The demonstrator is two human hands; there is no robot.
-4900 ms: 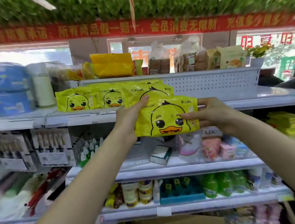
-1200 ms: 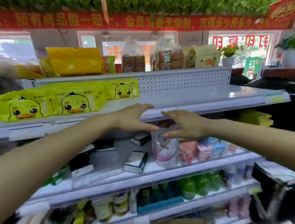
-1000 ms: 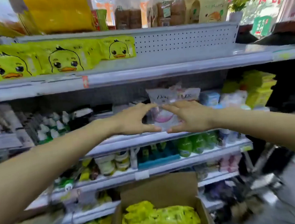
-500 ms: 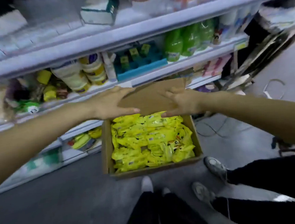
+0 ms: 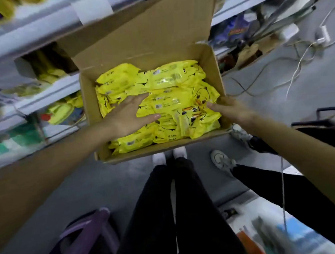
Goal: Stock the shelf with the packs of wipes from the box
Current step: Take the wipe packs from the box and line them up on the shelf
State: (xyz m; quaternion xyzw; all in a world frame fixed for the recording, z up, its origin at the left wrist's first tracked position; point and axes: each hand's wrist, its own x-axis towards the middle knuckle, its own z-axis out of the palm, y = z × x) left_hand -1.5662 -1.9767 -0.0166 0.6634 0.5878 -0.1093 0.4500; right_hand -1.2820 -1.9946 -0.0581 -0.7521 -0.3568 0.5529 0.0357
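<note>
- cardboard box [image 5: 217, 76] sits on the grey floor [image 5: 99, 182] at centre frame, top flaps open, rear flap [image 5: 143, 28] standing up against the shelving
- box is nearly full of yellow packs of wipes [image 5: 171, 82] with a duck print, lying flat and overlapping in loose layers
- left hand [image 5: 129, 118] is inside the box, centre-left, palm down, fingers spread and flat on the top layer of packs; thumb points right toward the other hand; it is splayed wide, not closed round any pack
- right hand [image 5: 230, 109] comes in over the box's right wall, fingertips touching the duck-face pack [image 5: 199, 104] at the right side of the pile; fingers extended, loosely open, no pack pinched or lifted
- the two hands are apart, with a strip of packs between them
- both forearms bare, reaching in from lower left and lower right of the frame
- shelf unit [image 5: 34, 31] runs across the upper left, blurred; more yellow packaging [image 5: 61, 111] on a lower tier just left of the box, can't tell if it's the same product
- wearer's black trousers [image 5: 175, 216] and white shoes [image 5: 179, 152] at bottom centre, toes just short of the box's near wall
- second person's leg and grey sneaker [image 5: 221, 160] lower right, close to the box's near right corner
- white cables [image 5: 301, 56] on the floor upper right
- purple plastic stool [image 5: 81, 240] lower left, blurred
- whole frame has motion blur at the edges
</note>
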